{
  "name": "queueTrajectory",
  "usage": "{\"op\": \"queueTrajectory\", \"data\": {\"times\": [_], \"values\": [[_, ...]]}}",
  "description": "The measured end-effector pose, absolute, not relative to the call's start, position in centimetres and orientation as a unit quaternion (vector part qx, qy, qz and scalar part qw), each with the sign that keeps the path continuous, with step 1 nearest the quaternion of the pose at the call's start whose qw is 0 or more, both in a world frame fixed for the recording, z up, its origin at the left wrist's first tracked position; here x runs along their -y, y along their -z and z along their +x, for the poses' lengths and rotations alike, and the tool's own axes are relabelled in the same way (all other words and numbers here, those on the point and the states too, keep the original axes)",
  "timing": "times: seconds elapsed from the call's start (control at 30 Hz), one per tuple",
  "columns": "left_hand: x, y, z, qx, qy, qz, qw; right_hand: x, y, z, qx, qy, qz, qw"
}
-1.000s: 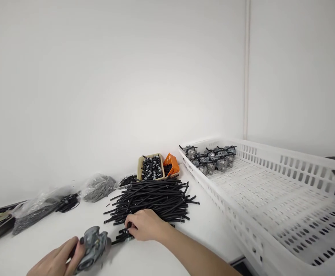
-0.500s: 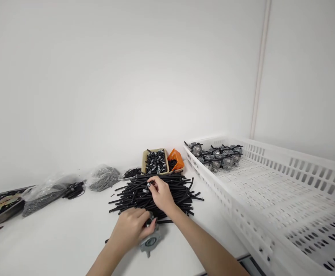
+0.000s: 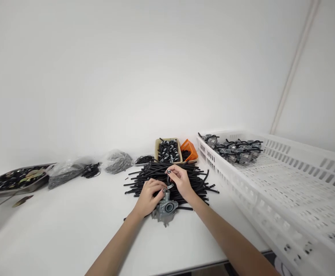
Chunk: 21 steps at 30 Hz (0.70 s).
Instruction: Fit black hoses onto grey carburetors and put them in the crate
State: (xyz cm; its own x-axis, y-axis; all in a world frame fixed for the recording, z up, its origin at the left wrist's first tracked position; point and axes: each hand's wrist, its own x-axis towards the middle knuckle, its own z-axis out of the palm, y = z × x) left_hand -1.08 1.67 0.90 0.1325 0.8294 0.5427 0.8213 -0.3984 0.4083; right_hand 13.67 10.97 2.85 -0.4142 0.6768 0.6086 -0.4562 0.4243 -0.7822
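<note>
A grey metal carburetor (image 3: 169, 207) is held at the near edge of a pile of black rubber hoses (image 3: 144, 174). Wrapped around its left and upper side is my left hand (image 3: 150, 195), fingers closed. Just above the carburetor's top opening, my right hand (image 3: 182, 184) pinches a small black curved part with a pale ring (image 3: 170, 186). That ring sits close to the opening; whether they touch I cannot tell. A black hose sticks out on either side of the carburetor.
Behind the hoses stand a beige basket (image 3: 179, 147) of black and silver parts and an orange basket (image 3: 189, 147). A white crate (image 3: 285, 184) with several carburetors is at right. Plastic bags (image 3: 117, 161) and a metal tray (image 3: 35, 187) lie left.
My right hand has come from over the hose pile to the carburetor's top with the small part. The carburetor is turned more upright, and the view has shifted left.
</note>
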Motion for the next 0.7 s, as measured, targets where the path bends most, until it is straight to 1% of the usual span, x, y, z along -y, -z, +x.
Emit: {"op": "queueTrajectory", "data": {"times": [0.07,0.2,0.3,0.47,0.7], "values": [[-1.7,-0.6,-1.5,-0.562,-0.352,0.748,-0.003,-10.7,-2.9,13.9,0.671,-0.539,-0.076,0.503],[-1.8,-0.2,-1.8,-0.569,-0.37,0.734,-0.021,-11.4,-2.6,14.2,0.696,-0.55,-0.085,0.453],[-1.8,-0.3,-1.6,-0.562,-0.376,0.735,-0.038,-12.6,-2.3,14.2,0.698,-0.564,-0.105,0.429],[-1.6,-0.4,-1.5,-0.558,-0.37,0.741,-0.049,-13.1,-1.7,14.3,0.7,-0.574,-0.119,0.407],[-1.9,-0.2,-1.7,-0.561,-0.371,0.739,-0.038,-12.6,-1.5,14.9,0.718,-0.548,-0.128,0.409]]}}
